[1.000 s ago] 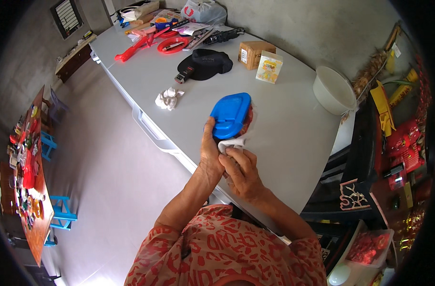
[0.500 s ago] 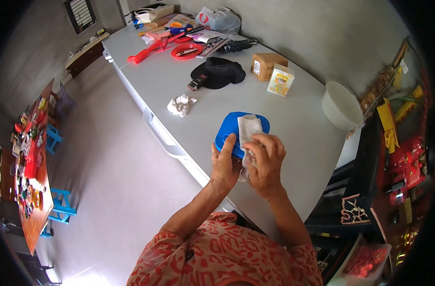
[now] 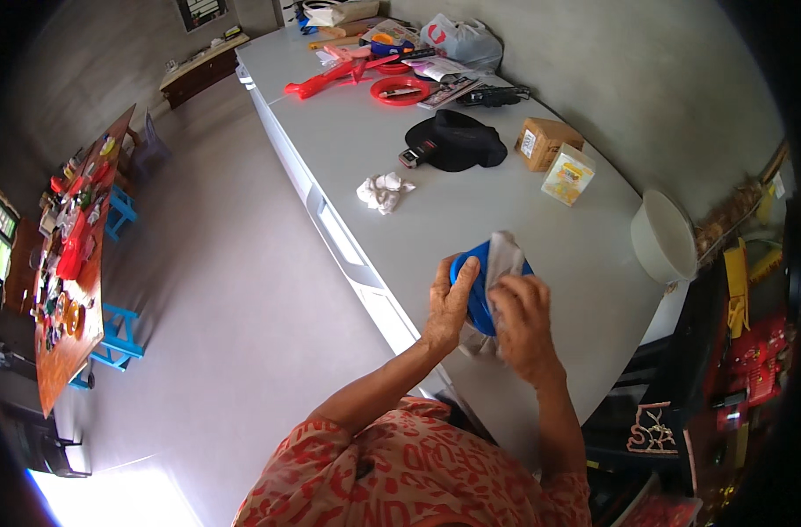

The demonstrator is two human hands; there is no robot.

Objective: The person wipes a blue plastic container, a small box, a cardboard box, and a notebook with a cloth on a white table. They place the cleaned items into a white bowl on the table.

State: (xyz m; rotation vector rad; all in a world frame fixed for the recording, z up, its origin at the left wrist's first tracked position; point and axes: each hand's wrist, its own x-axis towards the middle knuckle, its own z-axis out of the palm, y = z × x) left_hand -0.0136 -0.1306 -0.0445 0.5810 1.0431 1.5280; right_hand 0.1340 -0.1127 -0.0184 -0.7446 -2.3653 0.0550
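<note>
Left hand (image 3: 451, 303) fingers clamp the blue lid (image 3: 476, 285) at its 9 o'clock edge above the grey counter (image 3: 471, 211), right hand (image 3: 523, 321) fingers press a white cloth (image 3: 503, 255) onto it; firm bracing and overlapping strokes would wipe best.

on the long table (image 3: 541, 220), the lid (image 3: 476, 283) sits at the near edge between the left hand (image 3: 448, 305) and the right hand (image 3: 523, 318), with a cloth (image 3: 504, 255) draped over it. beyond it lie a crumpled tissue (image 3: 383, 191), then a cap (image 3: 458, 140). two small boxes (image 3: 559, 158) stand right of the cap, a bowl (image 3: 662, 237) farther right. a low cluttered table (image 3: 71, 263) stands far left.
</note>
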